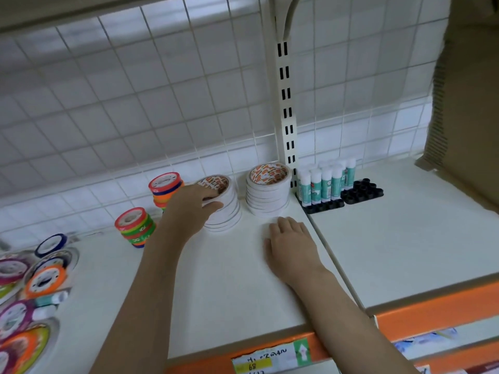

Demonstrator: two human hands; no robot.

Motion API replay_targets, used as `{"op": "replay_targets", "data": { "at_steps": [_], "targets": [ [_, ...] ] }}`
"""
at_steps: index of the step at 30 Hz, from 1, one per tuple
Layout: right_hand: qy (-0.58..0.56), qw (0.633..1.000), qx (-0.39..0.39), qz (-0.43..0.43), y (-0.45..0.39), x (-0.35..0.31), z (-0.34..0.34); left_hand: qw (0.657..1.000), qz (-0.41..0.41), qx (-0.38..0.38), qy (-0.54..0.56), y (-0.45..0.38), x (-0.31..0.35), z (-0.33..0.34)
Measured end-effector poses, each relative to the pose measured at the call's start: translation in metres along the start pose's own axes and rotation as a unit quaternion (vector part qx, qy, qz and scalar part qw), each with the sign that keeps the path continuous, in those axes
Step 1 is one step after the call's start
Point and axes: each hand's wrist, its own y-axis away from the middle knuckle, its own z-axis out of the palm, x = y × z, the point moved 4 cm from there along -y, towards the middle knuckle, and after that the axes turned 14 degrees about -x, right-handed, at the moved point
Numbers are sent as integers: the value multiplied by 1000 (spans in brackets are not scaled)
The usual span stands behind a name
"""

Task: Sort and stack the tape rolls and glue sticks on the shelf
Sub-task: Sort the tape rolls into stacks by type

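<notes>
left hand (193, 202): curled over the top roll of a white tape stack (222, 203) at the far middle of the shelf (232, 287)
right hand (290, 242): laid flat, fingers relaxed, nothing held
second white stack (268, 191): just right of the first
glue sticks (325, 182): stood upright, far right of the stacks

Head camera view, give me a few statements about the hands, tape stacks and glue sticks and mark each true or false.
1. The left hand grips the left white tape stack. True.
2. The right hand holds a glue stick. False: it lies flat on the shelf, holding nothing.
3. The glue sticks stand upright in a black holder. True.
4. The right white tape stack has toppled over. False: it stands upright.
</notes>
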Motion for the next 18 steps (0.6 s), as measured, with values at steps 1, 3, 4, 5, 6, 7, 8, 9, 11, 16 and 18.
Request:
{"op": "replay_targets", "data": {
  "at_steps": [1, 3, 4, 5, 6, 7, 8, 9, 11, 16, 18],
  "targets": [
    [3, 1000, -3, -1, 0, -1, 0, 1000, -5, -6, 10, 0, -1, -1],
    [5, 1000, -13, -4, 0, -1, -1, 999, -13, -13, 27, -1, -2, -3],
    [6, 1000, -17, -6, 0, -1, 0, 999, -15, -15, 31, -2, -2, -4],
    [7, 1000, -17, -7, 0, 0, 1, 999, -18, -15, 32, -2, -2, -5],
    [9, 1000, -15, -8, 0, 0, 1, 999, -22, -14, 33, -3, -2, -5],
    [11, 1000, -9, -7, 0, 1, 2, 999, -28, -13, 34, -3, -4, -4],
    [12, 1000, -6, -6, -1, 2, 2, 999, -33, -13, 32, -2, -5, -1],
    [13, 1000, -2, -5, -1, 2, 3, 999, -37, -10, 28, 0, -7, 2],
    [15, 1000, 0, -7, -2, 2, 3, 999, -33, 20, 22, 7, -7, 8],
    [5, 1000, -15, -13, -1, 4, 1, 991, -49, 119, 23, 40, -8, 22],
    [-22, 999, -38, -4, -1, 2, -2, 988, -49, 142, 21, 55, -17, 29]
  ]
}}
